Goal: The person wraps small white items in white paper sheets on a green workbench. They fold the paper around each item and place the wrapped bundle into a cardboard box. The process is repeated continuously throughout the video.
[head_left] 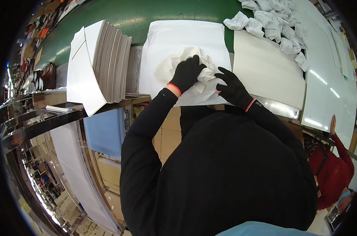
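Note:
A crumpled sheet of off-white tissue paper [208, 74] lies bunched up on a stack of white paper sheets [186, 33] in front of me. My left hand [188, 72], in a black glove with a red cuff edge, is closed on the bunched tissue paper, fingers bent into its folds. Just to its right is my right hand [234, 89], gloved the same way. Its fingers are apart and curved toward the tissue paper's right edge, with a bare thumb tip showing. Whether anything is wrapped inside the tissue paper is hidden.
A tall stack of grey-edged boards [111, 59] stands on the left. Several white crumpled paper bundles [271, 19] are heaped at the far right, behind a cream sheet [269, 67]. A green work surface [162, 10] runs behind. A person in red [332, 173] is at the right.

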